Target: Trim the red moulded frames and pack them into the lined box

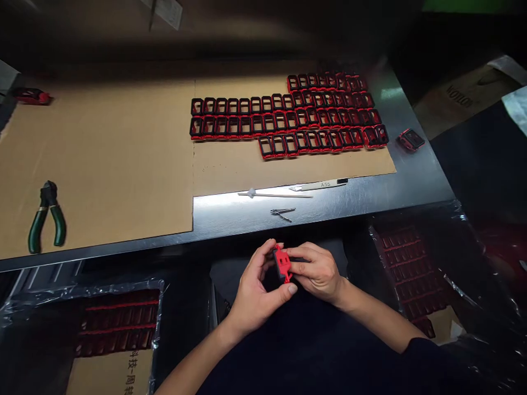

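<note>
Red case (282, 264) between left hand (256, 291) and right hand (316, 272) (fingers (300, 258) on both sides).

This looks like a small-parts workshop or factory assembly station. A steel bench (370, 189) spans the upper frame, topped by a cardboard sheet (102, 164). Dozens of red-and-black frames (288, 123) lie in tight rows at upper center, like batch work. Pliers (47, 219) lie at left, and a craft knife (321, 185) lies near the bench edge. Plastic-lined trays (119, 323) of similar red parts sit at lower left and lower right.
</note>
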{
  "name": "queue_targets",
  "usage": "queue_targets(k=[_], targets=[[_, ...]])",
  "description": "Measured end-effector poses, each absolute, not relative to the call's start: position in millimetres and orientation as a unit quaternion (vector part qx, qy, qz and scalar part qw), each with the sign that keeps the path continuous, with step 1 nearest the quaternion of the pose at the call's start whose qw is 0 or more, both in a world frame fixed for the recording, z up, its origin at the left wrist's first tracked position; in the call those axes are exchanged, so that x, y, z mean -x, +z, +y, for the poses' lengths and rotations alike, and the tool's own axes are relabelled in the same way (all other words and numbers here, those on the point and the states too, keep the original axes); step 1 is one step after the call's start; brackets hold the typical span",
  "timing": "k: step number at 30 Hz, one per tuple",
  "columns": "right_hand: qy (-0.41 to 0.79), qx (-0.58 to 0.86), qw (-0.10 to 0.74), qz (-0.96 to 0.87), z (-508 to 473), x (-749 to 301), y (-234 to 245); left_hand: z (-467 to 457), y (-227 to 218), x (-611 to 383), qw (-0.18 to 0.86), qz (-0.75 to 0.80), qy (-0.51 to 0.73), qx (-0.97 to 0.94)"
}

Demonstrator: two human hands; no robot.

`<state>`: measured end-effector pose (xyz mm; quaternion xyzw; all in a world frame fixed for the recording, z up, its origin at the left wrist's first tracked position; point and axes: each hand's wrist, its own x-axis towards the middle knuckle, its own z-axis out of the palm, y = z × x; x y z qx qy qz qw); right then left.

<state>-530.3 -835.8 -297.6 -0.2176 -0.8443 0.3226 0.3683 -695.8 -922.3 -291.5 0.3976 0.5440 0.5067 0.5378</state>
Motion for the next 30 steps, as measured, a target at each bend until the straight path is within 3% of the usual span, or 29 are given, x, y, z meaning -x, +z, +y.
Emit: queue_targets(k=[5, 10, 30], targets=[[0.470, 0.299, 0.359, -0.749, -839, 528, -292, -926, -293, 699, 0.388, 0.568, 0.489, -0.536], [0.775, 0.357, 0.205, -0.480, -839, 522, -281, -926, -291, 701, 0.367, 0.557, 0.464, -0.583], [0.842, 0.344, 0.185, -0.372, -837, 534, -284, -920, -287, 694, 0.325, 0.594, 0.438, -0.591]])
